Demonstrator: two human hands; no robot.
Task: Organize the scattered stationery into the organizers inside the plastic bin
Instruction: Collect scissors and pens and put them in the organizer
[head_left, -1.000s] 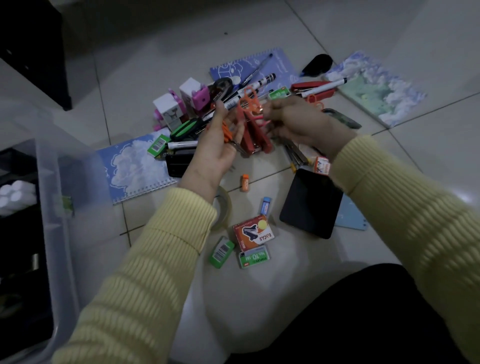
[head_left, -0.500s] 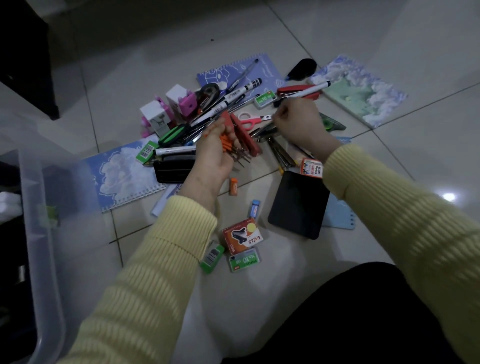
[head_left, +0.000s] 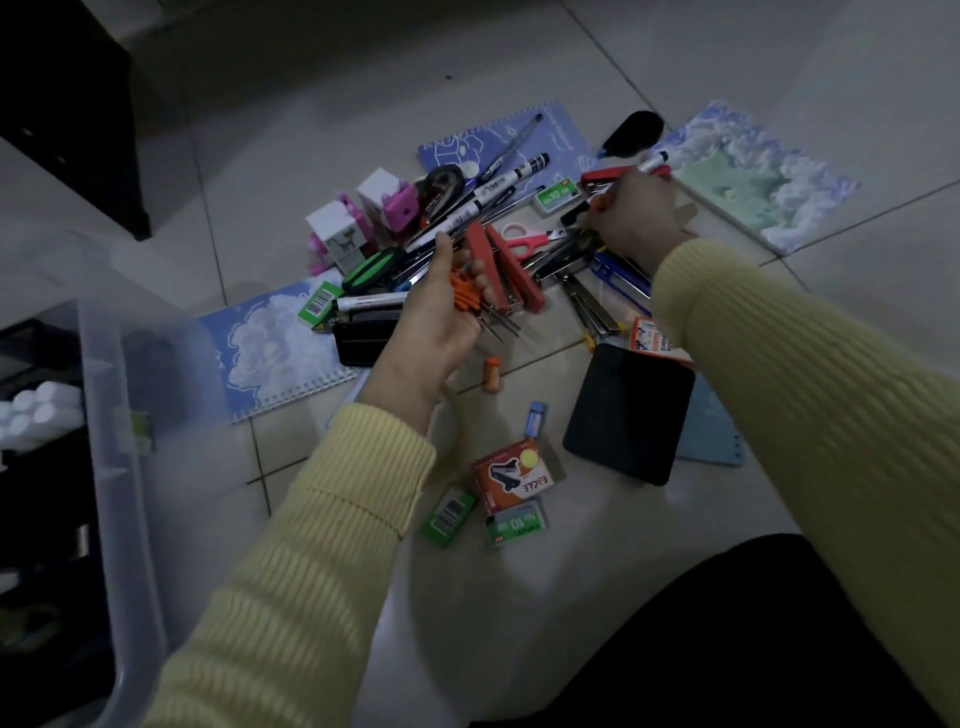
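Leftmost, at nine o'clock, the clear plastic bin stands on the tiled floor with black organizers inside. The scattered stationery spreads from centre toward twelve o'clock, flanked by a cloud-print notebook at ten and a green-tinted notebook at two. Near centre, the left hand has its fingers clamped on a bundle of orange-handled tools and red staplers. At one o'clock, the right hand curls its fingers round a white marker. A small orange tube lies just toward six from the left hand.
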